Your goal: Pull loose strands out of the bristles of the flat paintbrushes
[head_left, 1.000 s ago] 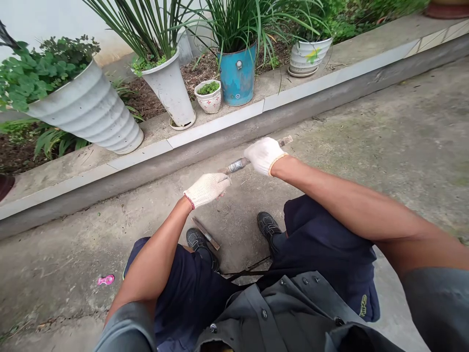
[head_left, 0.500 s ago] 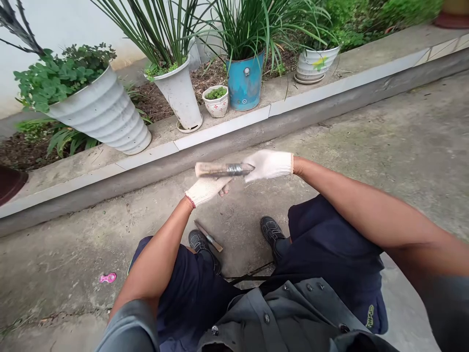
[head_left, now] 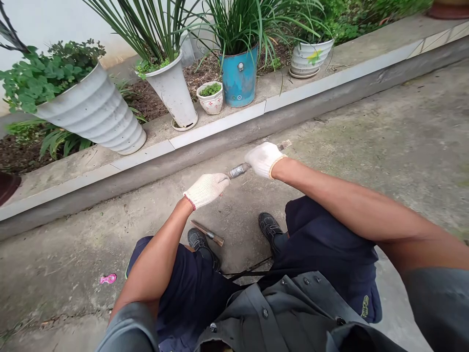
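Note:
A wooden stick with silvery wire wound round it [head_left: 238, 170] is held out in front of me, above the concrete. My left hand [head_left: 208, 189], in a white knitted glove, is closed on its left end beside the wire. Wrapped round the stick on the other side of the wire is my right hand [head_left: 264, 159], gloved too and slightly blurred. The stick's far end pokes out past it to the upper right. A second wire-bound wooden stick [head_left: 207, 232] lies on the ground by my left shoe [head_left: 200, 240].
A low tiled ledge [head_left: 216, 128] runs across ahead, carrying a tilted ribbed white pot [head_left: 97, 112], a tall white pot [head_left: 172, 93], a small pot [head_left: 211, 103], a blue bucket [head_left: 240, 80] and another white pot [head_left: 311, 58]. A pink object [head_left: 108, 278] lies on the concrete at left.
The stick has turned end for end: its pointed end was at the right and its blunt end now points upper right. My right hand moved from the tip onto the shaft.

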Demonstrator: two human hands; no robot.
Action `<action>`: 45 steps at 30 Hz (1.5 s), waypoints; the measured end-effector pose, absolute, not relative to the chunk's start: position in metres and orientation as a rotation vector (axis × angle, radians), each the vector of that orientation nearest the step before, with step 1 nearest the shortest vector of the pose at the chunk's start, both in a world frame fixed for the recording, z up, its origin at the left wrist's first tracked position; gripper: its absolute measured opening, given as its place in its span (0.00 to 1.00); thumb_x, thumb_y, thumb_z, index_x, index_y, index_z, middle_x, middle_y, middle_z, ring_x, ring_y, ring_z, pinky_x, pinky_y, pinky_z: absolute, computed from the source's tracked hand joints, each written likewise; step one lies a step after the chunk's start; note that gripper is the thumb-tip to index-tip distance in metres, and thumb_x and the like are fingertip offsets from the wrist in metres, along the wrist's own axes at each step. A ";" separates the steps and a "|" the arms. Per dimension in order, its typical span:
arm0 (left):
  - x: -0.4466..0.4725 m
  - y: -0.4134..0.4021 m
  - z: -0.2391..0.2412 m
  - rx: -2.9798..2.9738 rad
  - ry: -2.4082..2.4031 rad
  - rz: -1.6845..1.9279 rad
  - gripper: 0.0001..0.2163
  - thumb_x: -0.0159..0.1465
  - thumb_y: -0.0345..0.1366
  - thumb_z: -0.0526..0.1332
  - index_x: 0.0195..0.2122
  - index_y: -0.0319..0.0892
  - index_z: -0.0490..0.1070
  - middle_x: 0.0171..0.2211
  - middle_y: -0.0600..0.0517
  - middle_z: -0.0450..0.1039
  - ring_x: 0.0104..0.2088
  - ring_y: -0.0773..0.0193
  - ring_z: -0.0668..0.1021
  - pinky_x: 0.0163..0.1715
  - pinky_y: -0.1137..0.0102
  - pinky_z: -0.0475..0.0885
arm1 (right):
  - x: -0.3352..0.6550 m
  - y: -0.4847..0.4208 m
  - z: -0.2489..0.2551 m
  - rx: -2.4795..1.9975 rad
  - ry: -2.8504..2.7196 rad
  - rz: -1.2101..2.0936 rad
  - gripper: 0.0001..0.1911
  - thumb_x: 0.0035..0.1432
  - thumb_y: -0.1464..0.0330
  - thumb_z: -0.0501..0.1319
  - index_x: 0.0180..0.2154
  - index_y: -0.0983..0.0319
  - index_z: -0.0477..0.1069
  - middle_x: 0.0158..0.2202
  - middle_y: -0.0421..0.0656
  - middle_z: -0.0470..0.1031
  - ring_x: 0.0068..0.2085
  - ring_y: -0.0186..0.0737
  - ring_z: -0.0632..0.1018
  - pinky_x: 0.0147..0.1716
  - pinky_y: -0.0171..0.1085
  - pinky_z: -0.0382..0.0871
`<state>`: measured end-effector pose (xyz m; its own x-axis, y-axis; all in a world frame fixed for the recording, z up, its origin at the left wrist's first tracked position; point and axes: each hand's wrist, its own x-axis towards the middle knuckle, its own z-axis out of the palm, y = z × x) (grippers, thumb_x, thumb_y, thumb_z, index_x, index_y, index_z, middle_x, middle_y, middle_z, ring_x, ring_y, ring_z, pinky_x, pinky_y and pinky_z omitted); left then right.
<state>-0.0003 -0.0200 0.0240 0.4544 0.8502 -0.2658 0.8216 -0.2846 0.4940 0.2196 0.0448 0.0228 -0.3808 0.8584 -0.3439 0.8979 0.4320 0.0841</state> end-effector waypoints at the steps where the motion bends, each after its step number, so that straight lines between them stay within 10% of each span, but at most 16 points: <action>1: -0.002 -0.019 0.025 2.187 1.383 0.058 0.17 0.72 0.44 0.52 0.33 0.44 0.75 0.26 0.53 0.75 0.27 0.62 0.75 0.30 0.69 0.65 | 0.219 0.042 0.020 1.427 2.367 -0.195 0.09 0.56 0.72 0.66 0.40 0.66 0.81 0.39 0.57 0.80 0.46 0.56 0.80 0.47 0.50 0.67; 11: -0.010 -0.012 0.015 1.916 1.324 0.191 0.17 0.71 0.49 0.56 0.35 0.41 0.76 0.30 0.50 0.78 0.29 0.64 0.77 0.30 0.72 0.69 | 0.244 0.042 0.027 0.927 2.555 -0.907 0.12 0.54 0.59 0.67 0.35 0.60 0.74 0.27 0.36 0.72 0.30 0.33 0.69 0.31 0.33 0.57; 18: 0.002 -0.020 0.008 1.861 1.319 0.171 0.17 0.74 0.46 0.50 0.43 0.42 0.74 0.31 0.52 0.78 0.27 0.64 0.79 0.29 0.72 0.71 | 0.241 0.059 0.037 1.638 2.608 -0.575 0.17 0.61 0.54 0.61 0.41 0.59 0.76 0.33 0.44 0.77 0.33 0.40 0.75 0.32 0.36 0.61; 26: 0.009 -0.025 0.019 2.063 1.368 0.026 0.16 0.74 0.43 0.49 0.41 0.44 0.75 0.26 0.54 0.76 0.27 0.61 0.77 0.31 0.70 0.67 | 0.228 0.052 0.033 1.628 2.286 -0.198 0.18 0.56 0.74 0.63 0.49 0.66 0.80 0.42 0.58 0.81 0.45 0.58 0.81 0.44 0.48 0.70; 37: -0.011 -0.009 0.024 2.151 1.435 0.069 0.16 0.72 0.43 0.53 0.32 0.44 0.75 0.29 0.53 0.77 0.32 0.61 0.76 0.33 0.71 0.67 | 0.236 0.040 0.018 0.929 2.538 -0.620 0.05 0.54 0.68 0.66 0.35 0.59 0.77 0.29 0.41 0.75 0.33 0.38 0.73 0.36 0.36 0.59; 45: 0.002 -0.014 0.015 1.741 1.346 0.304 0.17 0.73 0.45 0.53 0.34 0.41 0.73 0.31 0.49 0.79 0.27 0.66 0.79 0.30 0.73 0.72 | 0.238 0.050 0.036 1.363 2.711 -0.620 0.17 0.59 0.54 0.63 0.40 0.60 0.76 0.32 0.42 0.77 0.33 0.38 0.73 0.33 0.35 0.59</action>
<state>0.0021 -0.0137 0.0154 0.3802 0.8715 -0.3097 0.6538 -0.0165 0.7565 0.2382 0.0501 0.0363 -0.6120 0.7610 -0.2152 0.7789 0.5328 -0.3309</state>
